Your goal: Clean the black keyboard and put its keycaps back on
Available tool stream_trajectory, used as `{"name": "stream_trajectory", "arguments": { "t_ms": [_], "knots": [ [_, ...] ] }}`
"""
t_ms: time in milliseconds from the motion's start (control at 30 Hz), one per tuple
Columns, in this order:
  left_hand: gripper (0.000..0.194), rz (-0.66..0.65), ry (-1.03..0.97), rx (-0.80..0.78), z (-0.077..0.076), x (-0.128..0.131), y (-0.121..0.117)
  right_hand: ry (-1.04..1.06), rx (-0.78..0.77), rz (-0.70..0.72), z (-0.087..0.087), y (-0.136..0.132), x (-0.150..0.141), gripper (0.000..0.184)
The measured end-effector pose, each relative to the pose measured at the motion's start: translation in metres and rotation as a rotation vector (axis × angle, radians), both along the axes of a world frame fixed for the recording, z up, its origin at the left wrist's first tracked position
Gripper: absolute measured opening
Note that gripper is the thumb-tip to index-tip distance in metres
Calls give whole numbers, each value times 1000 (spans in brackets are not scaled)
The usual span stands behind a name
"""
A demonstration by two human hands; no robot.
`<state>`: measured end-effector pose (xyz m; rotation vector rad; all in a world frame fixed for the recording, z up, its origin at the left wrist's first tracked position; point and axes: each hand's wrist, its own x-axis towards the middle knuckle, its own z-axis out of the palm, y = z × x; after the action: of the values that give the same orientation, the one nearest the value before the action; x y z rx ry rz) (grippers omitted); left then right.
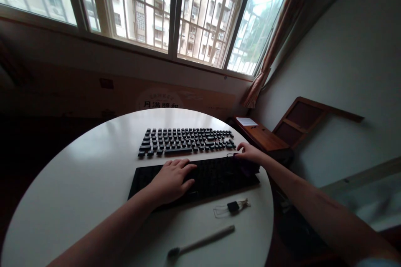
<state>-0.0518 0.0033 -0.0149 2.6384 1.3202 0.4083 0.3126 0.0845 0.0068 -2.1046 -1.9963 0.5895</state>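
A black keyboard base [216, 181], stripped of its keycaps, lies near the right side of a round white table [78, 183]. My left hand [173, 179] rests flat on its left half, fingers spread. At the base's right end, my right hand [249, 153] pinches a dark purple cloth [249, 167], which drapes over that corner; a thin cord loop shows beside the fingers. Behind the base, loose black keycaps [178, 141] stand in rows in keyboard order. In front lie a wire tool with a black block [232, 207] and a toothbrush [203, 242] with dark bristles.
The table's curved right edge runs close by the keyboard base. Beyond it stands a wooden chair [300, 119] near a low brown wooden surface [266, 135] with a paper [247, 121] on it. A barred window [200, 29] and a printed cardboard panel [200, 100] are behind the table.
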Motion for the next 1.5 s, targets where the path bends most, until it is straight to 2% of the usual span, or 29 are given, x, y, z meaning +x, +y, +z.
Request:
{"name": "stream_trajectory", "arguments": {
  "t_ms": [167,333,433,600,767,967,1167,1267,1367,1500],
  "knots": [
    [49,-3,10,-17,4,0,-1,-11,-89,-38,-6,3,9,46],
    [49,2,36,-16,5,1,-1,-61,-71,-38,-14,3,6,61],
    [50,3,45,-17,5,1,0,-78,-65,-32,-16,5,9,63],
    [50,5,49,-9,3,0,2,-43,-76,-22,-20,12,19,46],
    [50,-3,41,8,-1,0,4,43,-32,-2,-23,8,30,27],
    [49,-2,50,0,3,0,4,122,6,48,-25,0,35,19],
    [50,3,40,12,3,0,3,56,-14,66,-18,1,32,20],
    [50,4,41,16,1,0,3,-10,-47,85,-10,4,24,27],
    [50,8,37,10,1,0,3,-83,-66,131,-1,6,13,36],
    [50,2,37,-2,3,0,2,-173,-66,213,9,7,0,39]
  ]
}}
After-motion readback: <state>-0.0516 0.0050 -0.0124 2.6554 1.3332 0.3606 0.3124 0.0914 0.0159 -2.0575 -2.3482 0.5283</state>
